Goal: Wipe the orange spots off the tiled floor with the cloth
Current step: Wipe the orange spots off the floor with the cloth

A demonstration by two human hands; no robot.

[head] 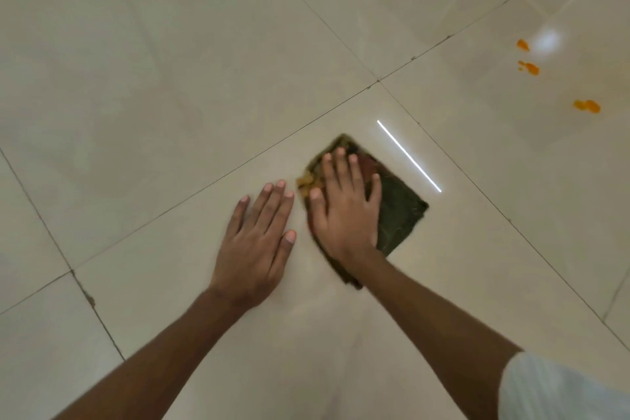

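— Right grip point(344, 206) lies flat on the cloth point(400, 215), fingers straight and spread, pressing down and clasping nothing.

— And the left grip point(259, 235)?

— Also released: palm down on the bare tiled floor point(136, 78), just beside the cloth. I read it as a brace.

— Where are the orange spots point(587, 106)?

— Three of them, on the neighbouring tile up and to the right, well apart from the cloth. None looks wiped yet.

— So what could go wrong?

— Mostly smearing. The cloth's left edge carries a yellowish-orange smear point(304, 182). If that soiled part meets the spots, it may spread colour across the glossy tile rather than lift it.

— Anything else?

— With only a flat palm on top, the cloth could bunch or slide out from under the hand on the long push. A grout line point(477, 194) lies between cloth and spots, and residue dragged across it might lodge there. Leaning that far could also make the bracing palm slip.
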